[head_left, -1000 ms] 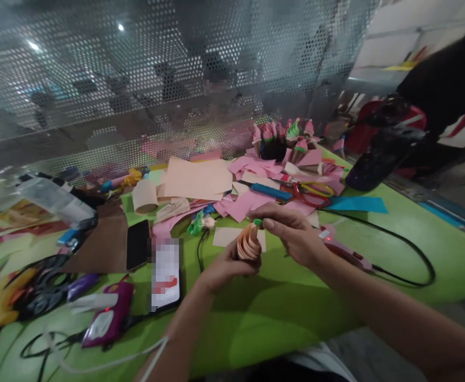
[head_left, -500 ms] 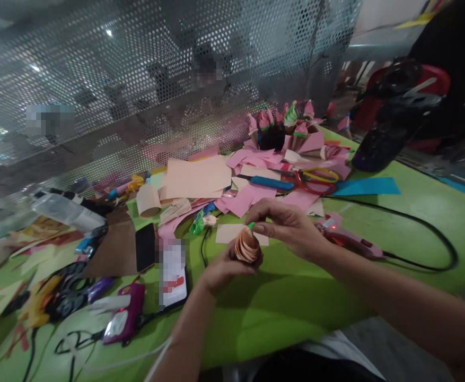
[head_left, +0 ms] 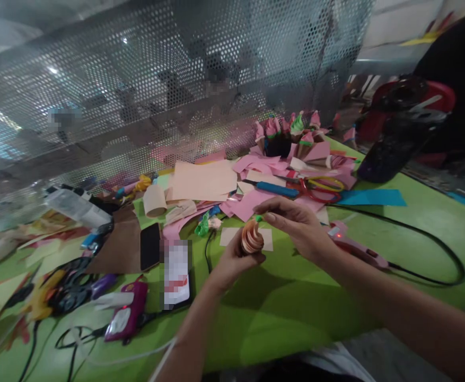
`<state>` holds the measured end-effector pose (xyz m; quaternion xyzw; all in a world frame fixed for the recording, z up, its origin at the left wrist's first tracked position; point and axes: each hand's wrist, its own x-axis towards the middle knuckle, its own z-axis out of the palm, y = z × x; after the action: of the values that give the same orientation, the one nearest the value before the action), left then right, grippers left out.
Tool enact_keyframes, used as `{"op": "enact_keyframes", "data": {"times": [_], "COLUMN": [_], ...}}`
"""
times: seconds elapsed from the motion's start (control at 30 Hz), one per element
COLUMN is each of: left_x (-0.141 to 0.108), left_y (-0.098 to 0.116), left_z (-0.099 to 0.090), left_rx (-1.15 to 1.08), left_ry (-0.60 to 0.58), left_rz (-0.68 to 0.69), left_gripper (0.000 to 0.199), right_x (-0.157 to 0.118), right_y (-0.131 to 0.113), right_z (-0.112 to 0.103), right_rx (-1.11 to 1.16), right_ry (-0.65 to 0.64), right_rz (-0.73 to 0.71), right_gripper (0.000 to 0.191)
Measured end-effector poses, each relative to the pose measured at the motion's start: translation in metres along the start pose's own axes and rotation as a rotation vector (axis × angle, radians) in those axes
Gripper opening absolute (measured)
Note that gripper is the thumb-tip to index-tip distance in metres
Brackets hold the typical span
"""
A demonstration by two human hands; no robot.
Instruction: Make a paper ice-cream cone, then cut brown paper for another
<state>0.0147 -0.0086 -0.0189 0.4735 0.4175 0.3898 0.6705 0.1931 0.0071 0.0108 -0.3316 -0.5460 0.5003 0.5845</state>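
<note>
Above my bright green desk (head_left: 280, 318), my left hand (head_left: 232, 265) and right hand (head_left: 299, 225) work together: the left grips a peach, spiral-layered paper swirl (head_left: 252, 237), slightly turned since a moment ago; the right still seems to pinch its small green tip (head_left: 259, 218), apparently unfinished.

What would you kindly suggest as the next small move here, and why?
Perhaps gently press the green tip with the right hand, since that hand is at the tip and the left hand holds the peach paper swirl just below it.
</note>
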Motion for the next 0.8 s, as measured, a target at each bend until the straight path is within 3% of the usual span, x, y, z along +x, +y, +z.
{"op": "enact_keyframes", "data": {"times": [0.27, 0.8], "left_x": [0.008, 0.006], "left_y": [-0.016, -0.008], "left_z": [-0.003, -0.005], "left_rx": [0.048, 0.051], "left_ry": [-0.058, -0.124], "left_rz": [0.113, 0.068], "left_gripper": [0.059, 0.051], "right_x": [-0.001, -0.001], "right_y": [0.002, -0.002], "right_z": [-0.002, -0.002], "right_rx": [-0.180, -0.300], "right_ry": [0.022, 0.007], "right_rz": [-0.001, -0.017], "right_gripper": [0.032, 0.027]}}
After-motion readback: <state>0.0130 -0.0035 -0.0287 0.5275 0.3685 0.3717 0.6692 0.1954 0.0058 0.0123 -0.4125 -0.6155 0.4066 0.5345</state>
